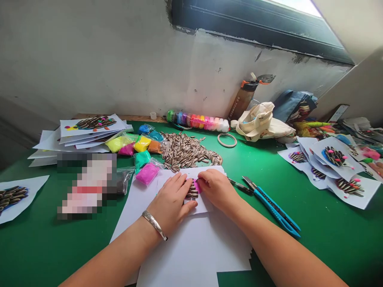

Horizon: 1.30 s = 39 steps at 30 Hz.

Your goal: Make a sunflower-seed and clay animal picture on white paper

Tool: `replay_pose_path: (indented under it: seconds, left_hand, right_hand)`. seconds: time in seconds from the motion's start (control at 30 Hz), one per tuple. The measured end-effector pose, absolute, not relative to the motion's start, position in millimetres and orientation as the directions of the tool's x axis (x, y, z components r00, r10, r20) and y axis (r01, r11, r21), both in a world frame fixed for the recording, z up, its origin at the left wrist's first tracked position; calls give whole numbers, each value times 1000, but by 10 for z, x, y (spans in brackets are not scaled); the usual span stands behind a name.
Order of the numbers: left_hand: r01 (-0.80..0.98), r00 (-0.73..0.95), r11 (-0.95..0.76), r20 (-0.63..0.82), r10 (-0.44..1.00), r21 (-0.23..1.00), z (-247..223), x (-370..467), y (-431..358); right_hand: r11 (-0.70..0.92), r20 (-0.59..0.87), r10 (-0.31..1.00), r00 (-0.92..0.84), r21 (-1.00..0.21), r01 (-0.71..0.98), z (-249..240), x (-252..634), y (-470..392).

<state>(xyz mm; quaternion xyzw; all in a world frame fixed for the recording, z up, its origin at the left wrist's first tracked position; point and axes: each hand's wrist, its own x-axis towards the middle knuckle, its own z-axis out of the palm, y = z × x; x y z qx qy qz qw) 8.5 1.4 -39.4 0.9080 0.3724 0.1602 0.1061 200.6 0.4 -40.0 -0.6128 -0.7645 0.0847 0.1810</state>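
Card: white, flat on the paper stack (179, 247) at the middle of the table (317, 235), its long side running left to right; the card (206, 206) lies under both hands.
Seeds on it: striped, side by side in a patch (191, 190), long axes left to right as I see them; pink clay (198, 186) shows at the right end.
Left hand (172, 195): spread flat over the card's left part, thumb apart, fingers partly covering the patch.
Right hand (217, 187): fingertips pinched narrow at the pink clay; I can't tell what is between them.
Beyond the card: loose seed pile (187, 149), then the tape roll (227, 140) to its right.
Right of the card: pen (241, 186) and blue cutter (273, 207), both slanting, near the right forearm.
In the way: purple bag (147, 173) at the paper's upper left edge.
Clay bags (143, 143): clear, holding green, yellow, orange and blue clay.
Clay row (199, 120): many colours in clear packing by the wall.
Bottle (243, 99): brown, tilted, lid flipped open.
Cloth bag (257, 121): cream, contents mostly hidden.
Finished-looking pictures: left stack (89, 127), right stack (335, 159).
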Motion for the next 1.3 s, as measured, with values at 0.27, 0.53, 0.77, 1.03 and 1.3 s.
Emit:
replay_pose_path:
  seconds: [0.27, 0.53, 0.77, 1.03, 1.3]
  left_hand:
    - [664, 656, -665, 161, 738, 343, -395, 175, 35]
    - [669, 637, -652, 179, 750, 356, -430, 189, 33]
    - [673, 632, -646, 174, 755, 360, -422, 210, 33]
    - [656, 629, -650, 199, 751, 383, -436, 208, 36]
    - [684, 630, -633, 143, 763, 364, -388, 255, 39]
  right_hand:
    - [348, 284, 911, -298, -148, 926, -490, 2012, 1]
    - [349, 269, 913, -307, -128, 928, -488, 1979, -13]
    - [366, 297, 902, -312, -148, 919, -541, 1917, 10]
    - [284, 225, 948, -224, -286, 915, -440, 1985, 13]
    - [226, 177, 969, -171, -365, 903, -321, 2058, -19]
